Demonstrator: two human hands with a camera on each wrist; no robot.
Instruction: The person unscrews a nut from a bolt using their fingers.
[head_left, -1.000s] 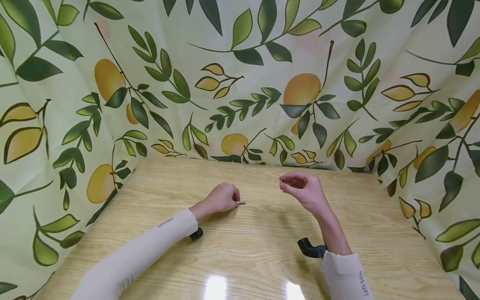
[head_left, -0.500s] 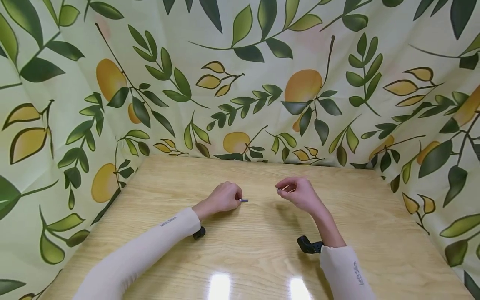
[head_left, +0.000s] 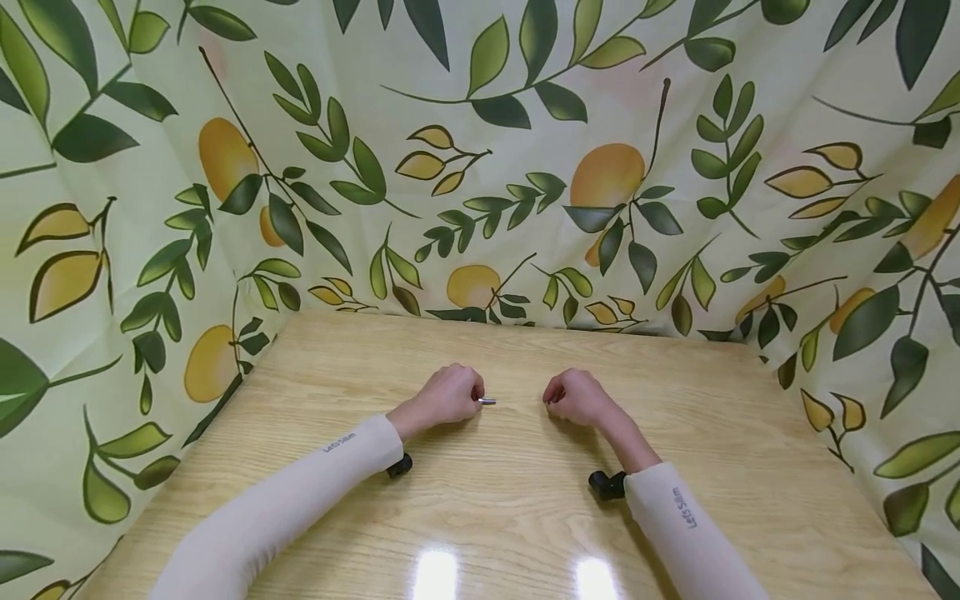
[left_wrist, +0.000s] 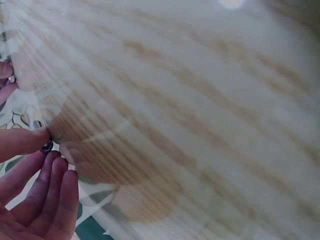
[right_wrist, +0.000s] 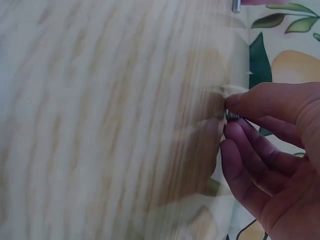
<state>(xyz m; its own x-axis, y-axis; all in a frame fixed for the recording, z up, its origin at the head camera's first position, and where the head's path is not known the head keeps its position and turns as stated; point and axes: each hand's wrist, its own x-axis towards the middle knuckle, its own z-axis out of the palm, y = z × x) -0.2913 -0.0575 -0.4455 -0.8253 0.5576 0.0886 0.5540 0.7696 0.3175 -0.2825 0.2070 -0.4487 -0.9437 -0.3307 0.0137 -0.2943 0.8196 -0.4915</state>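
Note:
My left hand (head_left: 447,395) pinches a short silver metal rod (head_left: 487,402), held low near the tabletop; its bright end points right toward the other hand. In the left wrist view, the rod (left_wrist: 37,124) shows between thumb and fingers, with a dark round end by the fingertips. Facing it from the right, my right hand (head_left: 581,398) pinches a small silver metal piece (right_wrist: 231,115) between thumb and forefinger, its shape mostly covered by the fingertips. The other fingers curl loosely below it. A gap separates the hands.
A light wood-grain table (head_left: 495,492) lies under both hands, with glare spots at its near edge. Cloth (head_left: 517,150) printed with leaves and fruit stands around the back and sides. Black wrist cameras (head_left: 606,485) hang below the sleeves.
My right hand has come left and lower, nearer the left hand, and has turned so its metal piece is hidden in the head view. The left hand has barely moved.

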